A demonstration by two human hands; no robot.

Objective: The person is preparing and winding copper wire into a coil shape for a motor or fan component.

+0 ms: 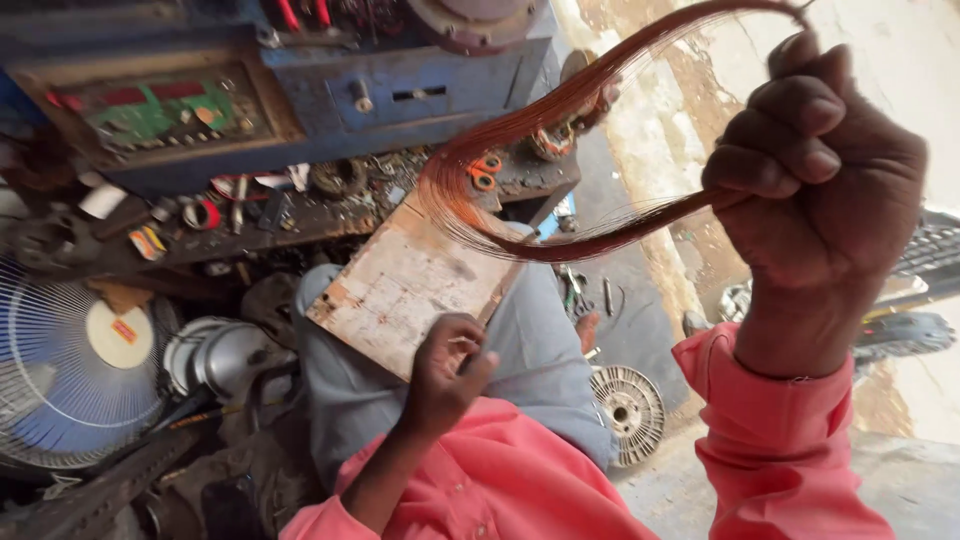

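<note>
Right hand point(815, 190): closing in a fist round the long loop of thin copper-coloured winding wire point(520, 170), upper right of the frame; likely lifting it clear so the strands are hanging free rather than tangling.
Left hand point(445, 370): curling at lower centre, fingertips pinched together; a few fine strands appear to be running down to it, though I cannot tell whether it is actually gripping them.
Wire bundle: arcing from top right down to centre, strands fanning apart at the bend, reddish-orange and glossy.
Board: a worn, pale rectangular wooden board point(400, 290) is resting across the lap, probably serving as a work surface beneath the wire.
Surroundings: blue metal machine point(400, 90) sitting upper left; white wire-caged fan point(70, 370) lying at left edge.
</note>
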